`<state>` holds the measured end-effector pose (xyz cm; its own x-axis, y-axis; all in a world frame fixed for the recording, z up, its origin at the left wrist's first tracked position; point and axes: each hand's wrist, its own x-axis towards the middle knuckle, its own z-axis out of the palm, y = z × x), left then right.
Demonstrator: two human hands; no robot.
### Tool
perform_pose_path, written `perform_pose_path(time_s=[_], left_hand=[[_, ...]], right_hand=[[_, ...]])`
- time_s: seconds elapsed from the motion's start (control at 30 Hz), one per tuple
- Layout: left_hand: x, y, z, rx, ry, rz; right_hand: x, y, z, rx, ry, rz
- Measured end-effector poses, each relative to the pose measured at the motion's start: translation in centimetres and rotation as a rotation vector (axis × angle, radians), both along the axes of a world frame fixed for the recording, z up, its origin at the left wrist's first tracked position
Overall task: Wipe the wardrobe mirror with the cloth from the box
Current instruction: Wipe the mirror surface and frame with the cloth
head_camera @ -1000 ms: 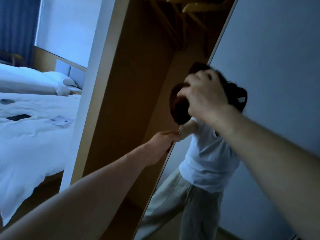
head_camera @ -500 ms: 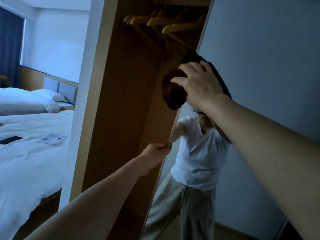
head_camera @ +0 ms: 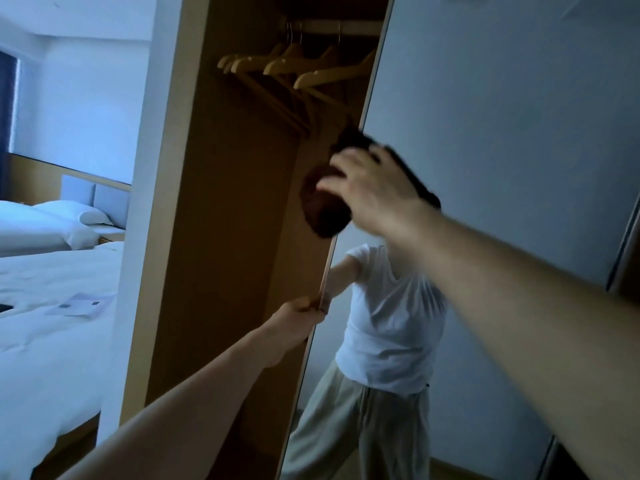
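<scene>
wooden hangers (head_camera: pixel 311 69) on rail (head_camera: pixel 332 27), far top centre. white bed (head_camera: pixel 52 341) near left, paper (head_camera: pixel 78 304) on it. pillow (head_camera: pixel 86 214) on farther bed.

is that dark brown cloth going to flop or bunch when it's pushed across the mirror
Probably floppy: the dark brown fuzzy cloth bulges in a soft lump past the right hand. Likely light, since one hand alone holds it against the tall wardrobe mirror. It may bunch when pushed.
</scene>
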<state>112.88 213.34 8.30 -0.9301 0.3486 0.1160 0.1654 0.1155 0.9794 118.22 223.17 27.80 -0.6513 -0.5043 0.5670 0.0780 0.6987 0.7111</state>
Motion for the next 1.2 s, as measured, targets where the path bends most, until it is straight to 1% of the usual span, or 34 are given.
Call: perform_pose_path(time_s=[0.1,0.17,0.23,0.33,0.4,0.47,0.53,0.57,0.6,0.67,0.73,0.77,0.83,0.9,0.97,1.07,1.13,1.2], left_hand=[[0.1,-0.4,1.0,-0.021,-0.03,-0.073],[-0.3,-0.7,1.8,0.037,-0.082,-0.106],[-0.3,-1.0,3.1,0.143,-0.106,-0.119],[-0.7,-1.0,4.3,0.203,-0.134,-0.177],[-0.8,-1.2,4.5,0.227,-0.151,-0.209],[-1.1,-1.5,4.9,0.192,-0.169,-0.202],[-1.3,-1.6,6.0,0.204,-0.193,-0.21],[-1.3,-1.7,6.9,0.24,-0.162,-0.21],[-1.3,-1.5,8.1,0.318,-0.146,-0.218],[-1.7,-1.3,10.8,0.473,-0.143,-0.179],[-1.6,-1.0,12.8,0.458,-0.121,-0.181],[-1.4,-1.0,13.3,0.415,-0.101,-0.191],[-1.0,-0.9,13.7,0.369,-0.082,-0.225],[-0.8,-0.9,13.2,0.377,-0.098,-0.212],[-1.1,-0.8,13.0,0.407,-0.129,-0.187],[-0.7,-1.1,13.5,0.441,-0.145,-0.233],[-0.4,-1.5,13.9,0.494,-0.131,-0.286],[-0.4,-2.2,14.4,0.601,-0.079,-0.36]], right_hand=[[-0.2,-2.0,4.4,0.005,0.085,-0.123],[0.0,-2.7,4.3,0.025,0.091,-0.177],[0.0,-3.1,2.2,0.077,0.007,-0.19],[-0.4,-3.9,-1.9,0.133,-0.233,-0.197],[-0.8,-4.4,-1.6,0.102,-0.295,-0.206],[-1.3,-4.6,1.4,0.039,-0.243,-0.211],[-1.0,-4.5,5.6,0.011,-0.096,-0.206],[-0.7,-4.1,7.8,0.0,-0.017,-0.202],[-0.3,-3.7,9.6,-0.011,0.051,-0.202],[0.5,-3.0,11.5,-0.038,0.112,-0.195],[1.0,-2.9,10.6,-0.032,0.071,-0.176],[1.0,-2.9,9.3,-0.014,0.028,-0.173],[0.6,-3.1,5.8,0.046,-0.074,-0.157],[0.6,-3.3,3.6,0.073,-0.139,-0.134],[0.4,-3.6,4.3,0.027,-0.152,-0.133],[0.5,-3.9,5.9,-0.083,-0.127,-0.131],[0.5,-3.8,5.9,-0.188,-0.093,-0.039],[0.6,-3.7,5.4,-0.346,-0.077,0.123]])
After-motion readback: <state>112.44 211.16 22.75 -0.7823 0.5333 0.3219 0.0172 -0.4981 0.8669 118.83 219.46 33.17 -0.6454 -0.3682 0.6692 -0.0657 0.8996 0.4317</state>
